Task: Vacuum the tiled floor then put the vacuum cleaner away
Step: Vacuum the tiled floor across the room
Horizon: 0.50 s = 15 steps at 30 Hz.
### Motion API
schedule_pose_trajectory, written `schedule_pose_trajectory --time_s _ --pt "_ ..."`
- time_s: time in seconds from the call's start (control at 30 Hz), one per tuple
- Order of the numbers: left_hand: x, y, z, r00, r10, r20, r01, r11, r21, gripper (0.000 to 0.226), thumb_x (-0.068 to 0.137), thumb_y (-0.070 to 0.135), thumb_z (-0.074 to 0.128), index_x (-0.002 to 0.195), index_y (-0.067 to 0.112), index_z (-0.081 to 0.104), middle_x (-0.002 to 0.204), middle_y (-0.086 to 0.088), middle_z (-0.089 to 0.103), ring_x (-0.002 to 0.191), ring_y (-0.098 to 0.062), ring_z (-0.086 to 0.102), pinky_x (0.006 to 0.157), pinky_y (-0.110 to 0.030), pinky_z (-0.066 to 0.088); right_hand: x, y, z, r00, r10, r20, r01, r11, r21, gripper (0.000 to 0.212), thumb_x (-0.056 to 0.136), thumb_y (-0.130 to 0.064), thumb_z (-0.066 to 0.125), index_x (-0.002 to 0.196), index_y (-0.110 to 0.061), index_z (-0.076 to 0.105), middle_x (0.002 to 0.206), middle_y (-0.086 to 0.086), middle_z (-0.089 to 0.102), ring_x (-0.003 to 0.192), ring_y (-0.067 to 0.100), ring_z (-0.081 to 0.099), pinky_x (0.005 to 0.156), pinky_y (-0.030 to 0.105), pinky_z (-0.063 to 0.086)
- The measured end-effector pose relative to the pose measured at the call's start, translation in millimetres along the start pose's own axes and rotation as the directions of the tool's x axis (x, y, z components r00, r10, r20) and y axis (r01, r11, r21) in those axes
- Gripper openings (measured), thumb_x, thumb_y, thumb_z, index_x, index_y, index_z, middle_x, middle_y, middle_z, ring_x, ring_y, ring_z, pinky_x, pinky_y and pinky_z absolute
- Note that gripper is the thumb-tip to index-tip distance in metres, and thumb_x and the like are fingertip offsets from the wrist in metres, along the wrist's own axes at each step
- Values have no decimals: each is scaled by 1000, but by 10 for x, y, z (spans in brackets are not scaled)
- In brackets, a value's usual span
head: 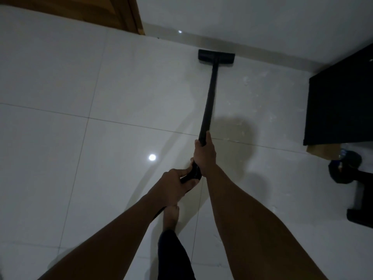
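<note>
Nearest, the left hand (175, 184) is curled round the back end of the vacuum tube (210, 98). Just ahead of it, the right hand (204, 156) grips the same tube and is the one nearer the vacuum head (216, 56). The tube's long axis runs straight away from both hands to that head, which lies flat on the tiled floor (80, 87). The wall (242, 17) is close beyond the head, so the next stroke probably pulls back along this line.

Right hand (204, 156) gripping ahead, left hand (173, 185) gripping behind
</note>
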State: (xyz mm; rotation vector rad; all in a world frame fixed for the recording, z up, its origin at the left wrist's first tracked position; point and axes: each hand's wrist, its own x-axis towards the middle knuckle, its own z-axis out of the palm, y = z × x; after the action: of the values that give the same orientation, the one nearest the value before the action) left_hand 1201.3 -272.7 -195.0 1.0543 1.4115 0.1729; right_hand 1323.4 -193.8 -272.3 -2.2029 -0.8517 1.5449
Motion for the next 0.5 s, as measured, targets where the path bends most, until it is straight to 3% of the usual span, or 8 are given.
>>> schedule_pose_trajectory --time_s 0.17,0.27,0.4,0.5 --pt "-7 46 -36 998 49 32 -51 996 71 49 99 33 61 146 30 48 43 32 54 37 7 52 42 -5 36 11 49 -35 998 55 -16 -54 996 77 61 106 -28 49 161 -38 24 126 15 64 49 16 57 45 24 48" --pt "33 51 42 999 48 20 -49 997 57 48 98 33 61 145 29 51 46 21 55 38 5 51 44 -7 35 41 65 -88 999 53 0 -53 995 87 62 106 -25 50 161 -37 24 122 16 63 47 17 55 49 28 49" --pt "111 57 125 1000 3 -5 -3 1000 -16 50 96 39 63 144 31 52 66 5 64 46 -3 52 51 -19 43 120 20 -140 1000 22 22 -24 997 78 62 105 -24 50 161 -34 25 107 14 60 50 16 54 46 24 48" --pt "88 28 173 1000 4 -30 -4 1000 -2 52 96 40 63 145 30 51 69 3 65 46 -2 51 50 -17 43 87 21 -145 999 -6 34 5 999 45 62 105 -24 49 162 -33 25 103 14 59 56 18 55 50 27 49"
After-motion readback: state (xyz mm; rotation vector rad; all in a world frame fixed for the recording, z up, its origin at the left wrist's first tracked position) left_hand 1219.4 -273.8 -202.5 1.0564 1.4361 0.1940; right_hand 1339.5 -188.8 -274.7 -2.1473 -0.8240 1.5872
